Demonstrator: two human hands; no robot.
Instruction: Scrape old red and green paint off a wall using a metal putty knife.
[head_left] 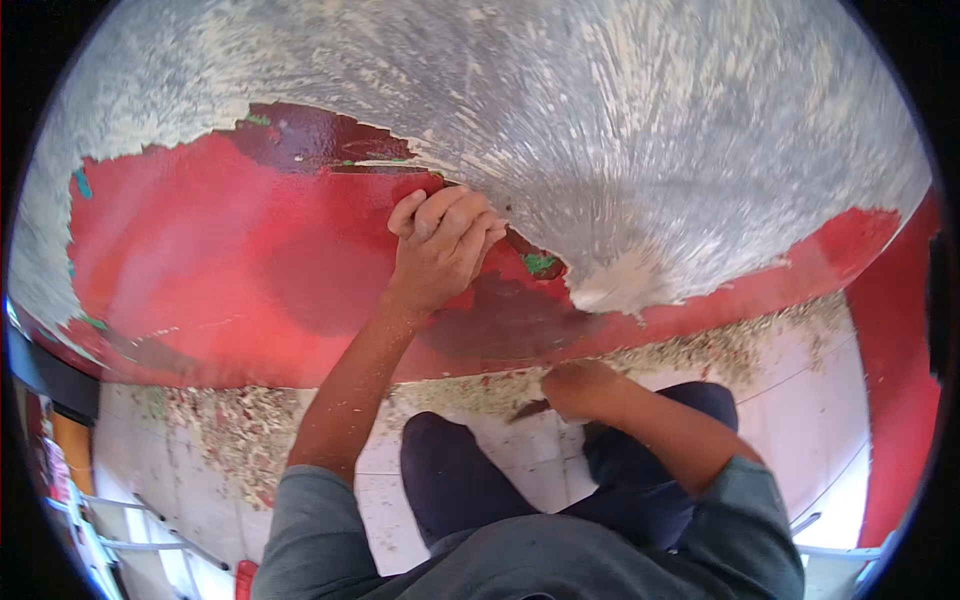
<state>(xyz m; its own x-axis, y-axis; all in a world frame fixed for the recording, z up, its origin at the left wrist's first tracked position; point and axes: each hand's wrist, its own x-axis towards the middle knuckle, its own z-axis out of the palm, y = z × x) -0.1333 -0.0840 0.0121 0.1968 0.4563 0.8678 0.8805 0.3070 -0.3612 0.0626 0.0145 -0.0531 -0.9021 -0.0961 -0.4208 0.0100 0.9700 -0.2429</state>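
Big curved surface [620, 110] right in front of you, filling the upper view: bulging, grey, rough-looking, covered in pale streaks that fan out from low right of centre. Red paint [190, 260] covers its lower left and runs as a narrowing strip along the bottom to the right; smooth, glossy in places, ragged at the edge. Dark maroon patch [300, 137] along the top of the red, green specks [538, 264] at the torn border.

Your left hand [443, 250] is up at that border, just left of centre, fingers bent and bunched close together. Can't tell whether it grips anything or only presses; the fingertips' underside is hidden. Your right hand [582, 390] is low, in front of your right knee, closed in a fist around a dark flat piece [530, 410], thin and pointed, sticking out to the left. Its handle end is hidden in your fist.

Floor [800, 400]: pale tiles, visible joints, crumbly cream and reddish flakes [235, 425] strewn along the base of the curve, thickest at left. Red panel [897, 430] at far right; metal frame [150, 546] with thin legs at lower left.
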